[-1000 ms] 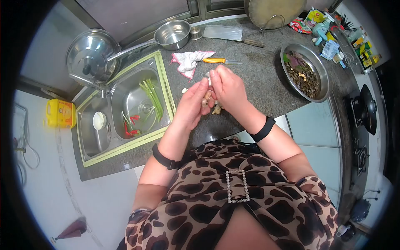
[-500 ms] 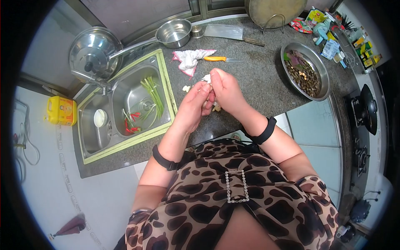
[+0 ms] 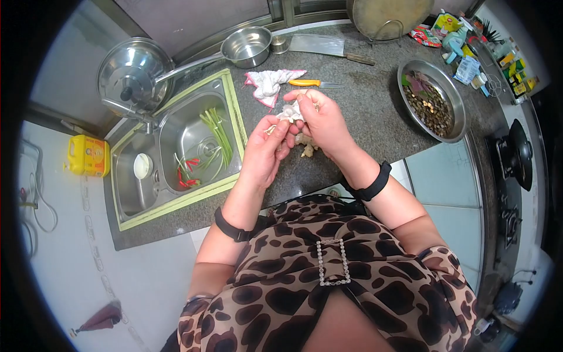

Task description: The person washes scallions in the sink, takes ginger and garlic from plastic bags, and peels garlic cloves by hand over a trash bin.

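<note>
White papery garlic [image 3: 290, 112] is pinched between the fingertips of both my hands, above the dark speckled counter [image 3: 366, 94]. My left hand [image 3: 267, 149] has its fingers curled under and beside the garlic. From the other side, my right hand [image 3: 324, 122] grips it between thumb and fingers. A piece of ginger [image 3: 307, 149] lies on the counter just below my hands, partly hidden by them. Beyond my fingertips are a crumpled white cloth [image 3: 270, 85] with a pink edge and a small knife [image 3: 311, 83] with a yellow handle.
At left, a double sink [image 3: 193, 141] holds green stalks [image 3: 218, 138], red chillies [image 3: 189, 183] and a white bowl [image 3: 142, 166]. A steel pot [image 3: 246, 48] and cleaver [image 3: 319, 45] lie at the back. A steel basin [image 3: 457, 111] of shellfish stands right.
My hands have drawn slightly apart at the fingertips, and more white skin shows between them. The ginger below is more visible. The view has shifted slightly.
</note>
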`<action>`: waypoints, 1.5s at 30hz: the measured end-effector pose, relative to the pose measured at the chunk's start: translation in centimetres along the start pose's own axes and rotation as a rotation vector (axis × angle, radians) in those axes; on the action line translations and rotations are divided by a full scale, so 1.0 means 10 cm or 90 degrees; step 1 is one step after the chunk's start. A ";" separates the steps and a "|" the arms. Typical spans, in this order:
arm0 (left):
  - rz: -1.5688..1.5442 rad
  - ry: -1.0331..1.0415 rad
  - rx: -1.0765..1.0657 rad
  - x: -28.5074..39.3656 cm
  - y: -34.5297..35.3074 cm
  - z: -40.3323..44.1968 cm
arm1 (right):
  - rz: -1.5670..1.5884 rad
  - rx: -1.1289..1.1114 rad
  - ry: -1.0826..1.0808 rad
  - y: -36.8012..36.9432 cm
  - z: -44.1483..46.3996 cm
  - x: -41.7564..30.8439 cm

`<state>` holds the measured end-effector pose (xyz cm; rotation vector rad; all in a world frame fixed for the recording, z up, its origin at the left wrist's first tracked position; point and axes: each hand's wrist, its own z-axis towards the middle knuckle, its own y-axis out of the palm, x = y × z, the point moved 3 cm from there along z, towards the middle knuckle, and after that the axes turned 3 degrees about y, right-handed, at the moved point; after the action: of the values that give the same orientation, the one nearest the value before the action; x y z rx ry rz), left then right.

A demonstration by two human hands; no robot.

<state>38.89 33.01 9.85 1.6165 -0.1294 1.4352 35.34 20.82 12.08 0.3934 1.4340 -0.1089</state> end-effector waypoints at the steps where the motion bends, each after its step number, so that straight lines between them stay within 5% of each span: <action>1: 0.008 -0.002 0.001 0.01 -0.01 0.00 | 0.017 -0.018 0.009 0.00 0.00 -0.01; 11: 0.072 -0.033 0.053 0.02 -0.03 0.04 | -0.022 0.041 -0.029 0.01 0.05 0.02; 17: 0.140 -0.023 0.116 -0.01 -0.07 0.12 | -0.452 -0.001 -0.412 0.10 0.01 -0.05; 24: 0.195 -0.069 0.057 0.17 -0.08 0.19 | -0.573 -0.089 -0.457 0.05 0.12 -0.19; 29: 0.092 -0.048 -0.050 0.33 -0.04 0.21 | -0.288 -0.143 -0.314 0.09 0.20 -0.30; 31: 0.081 -0.026 -0.099 0.35 -0.07 0.21 | -0.023 -0.185 -0.006 0.03 0.29 -0.17; 33: 0.099 -0.010 -0.082 0.27 -0.21 0.19 | 0.001 -0.222 0.046 -0.07 0.38 0.01; 35: 0.114 -0.043 0.008 0.09 -0.48 0.19 | -0.369 -0.185 -0.224 -0.21 0.52 0.35; 38: 0.125 -0.116 0.095 -0.27 -0.92 0.11 | -0.665 -0.167 -0.088 -0.37 0.48 0.89; 45: 0.084 -0.235 0.199 -0.72 -1.15 -0.10 | -0.957 -0.226 -0.203 -0.12 0.26 1.14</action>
<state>43.02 36.60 -2.60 2.1584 -0.2372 1.2857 39.07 20.66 0.88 -1.0160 1.1171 -1.0486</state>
